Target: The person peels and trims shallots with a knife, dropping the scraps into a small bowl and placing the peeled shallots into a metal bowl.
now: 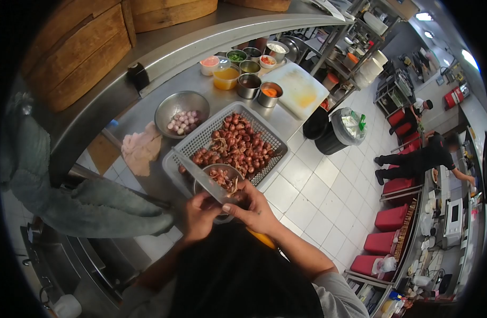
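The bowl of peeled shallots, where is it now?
In the head view, the bowl stands left of centre on the steel counter, between the grey basket on its right and the pink cloth at its lower left.

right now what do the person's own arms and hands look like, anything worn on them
The left hand and right hand are bare, with no gloves visible. The forearms are uncovered below short grey sleeves, and no watch or bracelet shows at either wrist.
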The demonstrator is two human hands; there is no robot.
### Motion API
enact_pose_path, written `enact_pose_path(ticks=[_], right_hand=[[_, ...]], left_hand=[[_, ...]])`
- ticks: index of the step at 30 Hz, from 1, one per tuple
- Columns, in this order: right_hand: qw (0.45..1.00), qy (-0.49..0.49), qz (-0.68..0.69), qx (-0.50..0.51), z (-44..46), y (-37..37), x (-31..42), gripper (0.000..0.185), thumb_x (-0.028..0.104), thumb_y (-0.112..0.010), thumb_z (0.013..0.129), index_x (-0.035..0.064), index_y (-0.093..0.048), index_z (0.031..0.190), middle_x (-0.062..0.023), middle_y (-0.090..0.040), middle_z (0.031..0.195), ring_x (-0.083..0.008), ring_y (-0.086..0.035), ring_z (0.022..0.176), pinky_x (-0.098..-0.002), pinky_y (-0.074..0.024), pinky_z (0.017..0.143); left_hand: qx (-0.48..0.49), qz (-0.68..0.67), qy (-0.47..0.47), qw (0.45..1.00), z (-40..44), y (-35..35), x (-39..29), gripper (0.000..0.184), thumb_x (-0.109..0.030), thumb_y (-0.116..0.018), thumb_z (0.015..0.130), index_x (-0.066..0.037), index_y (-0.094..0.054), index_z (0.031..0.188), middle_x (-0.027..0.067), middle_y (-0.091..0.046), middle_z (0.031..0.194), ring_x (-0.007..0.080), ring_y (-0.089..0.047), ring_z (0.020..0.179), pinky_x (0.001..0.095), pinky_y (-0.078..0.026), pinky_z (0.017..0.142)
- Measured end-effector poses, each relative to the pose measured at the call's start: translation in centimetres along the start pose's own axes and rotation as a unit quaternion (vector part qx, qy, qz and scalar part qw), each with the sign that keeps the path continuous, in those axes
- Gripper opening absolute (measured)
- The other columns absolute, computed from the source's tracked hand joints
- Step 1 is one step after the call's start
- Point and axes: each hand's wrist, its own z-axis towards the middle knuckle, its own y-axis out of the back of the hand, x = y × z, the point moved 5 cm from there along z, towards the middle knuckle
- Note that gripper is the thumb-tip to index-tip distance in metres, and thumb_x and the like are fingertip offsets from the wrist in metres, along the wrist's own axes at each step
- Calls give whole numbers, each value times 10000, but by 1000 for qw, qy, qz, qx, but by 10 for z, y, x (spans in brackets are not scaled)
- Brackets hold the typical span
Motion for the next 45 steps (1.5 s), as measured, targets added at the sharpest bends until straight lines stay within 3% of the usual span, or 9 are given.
enact_pose_path(ticks=[3,7,8,17,23,26,32,41,45], right_hand=[[991,-71,110,8,6,6,-9,291,80,-727,928,53,-516,1126,-24,-626,1015,-102,-613,926,-277,-515,823],[964,-138,220,52,9,16,-24,269,220,-689,973,72,-506,1104,-35,-620,907,-107,-594,747,-237,-464,552],[969,-131,206,41,9,16,-26,272,270,-673,984,85,-503,1089,-42,-608,838,-106,-552,636,-227,-383,466],[973,-154,170,17,2,28,-49,276,269,-691,973,99,-506,1087,-36,-605,811,-109,-534,592,-224,-386,481],[974,-165,146,45,-8,29,-43,438,275,-669,985,126,-494,1358,-17,-569,815,-107,-523,616,-222,-388,523],[977,-161,122,63,-11,23,-26,546,276,-661,989,125,-424,1457,-12,-562,813,-99,-535,655,-219,-402,545],[980,-122,119,98,-11,13,-13,521,207,-638,1003,93,-400,1452,-16,-605,894,-83,-526,679,-229,-412,554],[981,-113,123,101,-10,13,-13,570,192,-634,1002,125,-370,1503,13,-572,885,-72,-523,711,-221,-417,585],[983,-119,92,103,-10,9,-6,581,175,-642,997,135,-374,1511,20,-553,891,-60,-514,741,-215,-410,624]], left_hand=[[4,-10,-16,1000,2,-3,3,338,46,-636,910,51,-601,1247,133,-686,1155,193,-670,1030,323,-555,941],[25,-148,11,989,7,2,0,293,-7,-617,955,33,-595,1244,150,-681,1168,212,-662,1033,335,-541,860],[42,-158,8,987,9,3,-2,284,-33,-616,965,13,-596,1244,146,-676,1173,214,-661,1013,332,-524,825],[2,-132,25,991,8,13,1,301,19,-614,956,-24,-584,1253,110,-648,1156,188,-626,1061,326,-505,852],[-30,-74,-42,996,11,19,1,289,36,-627,945,-7,-574,1226,109,-651,1143,178,-640,1025,324,-522,872],[-37,-69,1,997,10,19,2,283,47,-620,943,8,-564,1218,115,-650,1152,178,-650,1028,337,-541,911],[-26,-39,-46,998,12,2,-10,282,92,-561,948,28,-566,1223,149,-639,1238,212,-631,1142,360,-555,963],[-26,-113,-3,993,12,6,-5,233,-8,-578,992,11,-562,1224,147,-647,1212,235,-649,1132,395,-524,1022],[-9,-150,-4,989,13,4,-6,245,-2,-600,979,7,-561,1221,158,-658,1201,249,-662,1096,380,-562,924]])
